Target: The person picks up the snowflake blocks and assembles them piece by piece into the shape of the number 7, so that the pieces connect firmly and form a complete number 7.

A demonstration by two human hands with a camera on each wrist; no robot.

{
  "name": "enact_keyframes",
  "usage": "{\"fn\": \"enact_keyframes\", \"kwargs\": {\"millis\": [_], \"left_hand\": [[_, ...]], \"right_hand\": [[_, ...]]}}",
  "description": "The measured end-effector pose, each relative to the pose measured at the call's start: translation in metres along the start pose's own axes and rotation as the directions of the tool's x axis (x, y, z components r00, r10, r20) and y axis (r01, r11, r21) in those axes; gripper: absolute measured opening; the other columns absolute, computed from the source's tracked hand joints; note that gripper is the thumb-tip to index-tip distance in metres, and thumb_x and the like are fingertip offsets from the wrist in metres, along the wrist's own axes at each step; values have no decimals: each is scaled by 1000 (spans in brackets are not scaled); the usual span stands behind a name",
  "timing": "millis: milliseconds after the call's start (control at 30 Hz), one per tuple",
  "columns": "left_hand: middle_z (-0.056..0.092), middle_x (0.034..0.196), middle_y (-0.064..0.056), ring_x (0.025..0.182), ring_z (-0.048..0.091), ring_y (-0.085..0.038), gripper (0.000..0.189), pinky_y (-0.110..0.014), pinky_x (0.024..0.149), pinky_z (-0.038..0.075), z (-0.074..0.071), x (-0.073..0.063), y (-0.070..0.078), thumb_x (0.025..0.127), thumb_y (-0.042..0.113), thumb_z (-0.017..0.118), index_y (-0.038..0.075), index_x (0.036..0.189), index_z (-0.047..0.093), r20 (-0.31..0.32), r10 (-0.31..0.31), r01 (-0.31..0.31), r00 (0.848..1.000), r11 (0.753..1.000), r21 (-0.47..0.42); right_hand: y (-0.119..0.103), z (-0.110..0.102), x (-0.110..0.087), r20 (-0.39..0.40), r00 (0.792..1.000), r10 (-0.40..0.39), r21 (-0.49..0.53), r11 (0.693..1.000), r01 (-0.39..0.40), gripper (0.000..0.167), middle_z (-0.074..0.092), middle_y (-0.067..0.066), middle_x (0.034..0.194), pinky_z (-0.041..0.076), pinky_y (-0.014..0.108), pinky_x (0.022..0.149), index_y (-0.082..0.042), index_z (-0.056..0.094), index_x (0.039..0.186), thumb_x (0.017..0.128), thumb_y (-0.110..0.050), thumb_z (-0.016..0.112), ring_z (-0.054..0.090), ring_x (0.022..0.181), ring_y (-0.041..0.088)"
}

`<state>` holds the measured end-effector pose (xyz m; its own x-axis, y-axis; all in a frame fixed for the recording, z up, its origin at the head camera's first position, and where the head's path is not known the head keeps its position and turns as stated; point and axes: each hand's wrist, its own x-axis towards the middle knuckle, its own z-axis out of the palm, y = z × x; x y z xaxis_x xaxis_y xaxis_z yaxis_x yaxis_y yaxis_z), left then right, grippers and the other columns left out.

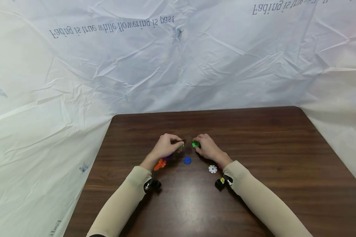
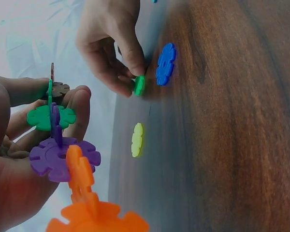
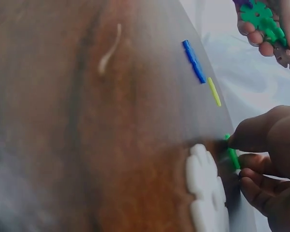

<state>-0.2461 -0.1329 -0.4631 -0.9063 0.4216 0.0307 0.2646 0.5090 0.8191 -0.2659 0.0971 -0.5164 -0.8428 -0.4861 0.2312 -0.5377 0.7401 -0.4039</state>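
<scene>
- Fingers of left hand (image 1: 167,145): pinching joined disc chain (image 2: 48,155), left of blue disc (image 1: 187,160)
- Fingers of right hand (image 1: 207,147): pinching green disc (image 1: 195,144), beyond and right of blue disc on counter (image 1: 255,138)

the chain (image 2: 52,163) is orange, purple, green, brown (the table (image 1: 273,148) wood-grained).

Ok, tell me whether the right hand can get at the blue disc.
Probably yes: in the head view nothing lies between the right hand and the blue disc, though the hand's fingers hold a green disc.
</scene>
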Motion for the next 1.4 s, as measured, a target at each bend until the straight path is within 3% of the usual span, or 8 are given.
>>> {"fn": "enact_keyframes", "kwargs": {"millis": [300, 600, 900, 1133, 1400], "left_hand": [[73, 75, -1, 72, 71, -30, 34, -31, 65, 56, 0, 0, 0, 97, 34, 61, 4, 106, 74, -1, 16, -16, 1000, 1000, -9], [73, 77, -6, 72, 71, -29, 35, -31, 67, 56, 2, 1, -1, 97, 33, 61, 3, 109, 74, 28, 29, -29, 999, 1000, 5], [74, 79, -7, 72, 71, -24, 33, -31, 65, 56, 3, 0, 3, 97, 30, 61, 3, 109, 74, 48, 21, -23, 999, 999, 38], [74, 79, -7, 72, 71, -24, 34, -31, 64, 56, 4, 1, 4, 97, 32, 60, 2, 109, 74, 70, -2, 2, 998, 1000, 4], [74, 77, -5, 74, 71, -28, 36, -31, 63, 56, 6, 2, 6, 97, 33, 60, 2, 108, 74, 97, -15, 16, 995, 1000, -3]], "right_hand": [[-5, -3, -4, -14, 999, 46, 37, 998, -45, 27, 57, 12, 112, 54, 39, 80, -6, 69, 116, 89, -8, 70, 61, 95, 26], [1, -8, -5, -83, 996, 44, 148, 988, -32, 18, 71, 5, 107, 54, 40, 77, -14, 74, 107, 90, -12, 70, 67, 92, 22], [0, -25, -8, -119, 990, 81, 279, 959, -44, 15, 73, 1, 106, 47, 30, 62, -19, 75, 105, 91, -16, 70, 59, 66, 12], [-2, -36, -11, -115, 985, 130, 384, 920, -77, 17, 73, 2, 106, 50, 32, 65, -16, 75, 106, 90, -17, 71, 65, 81, 16], [-3, -44, -13, -101, 980, 172, 468, 877, -106, 19, 73, 4, 104, 54, 30, 68, -15, 75, 108, 90, -15, 71, 67, 82, 16]]}}
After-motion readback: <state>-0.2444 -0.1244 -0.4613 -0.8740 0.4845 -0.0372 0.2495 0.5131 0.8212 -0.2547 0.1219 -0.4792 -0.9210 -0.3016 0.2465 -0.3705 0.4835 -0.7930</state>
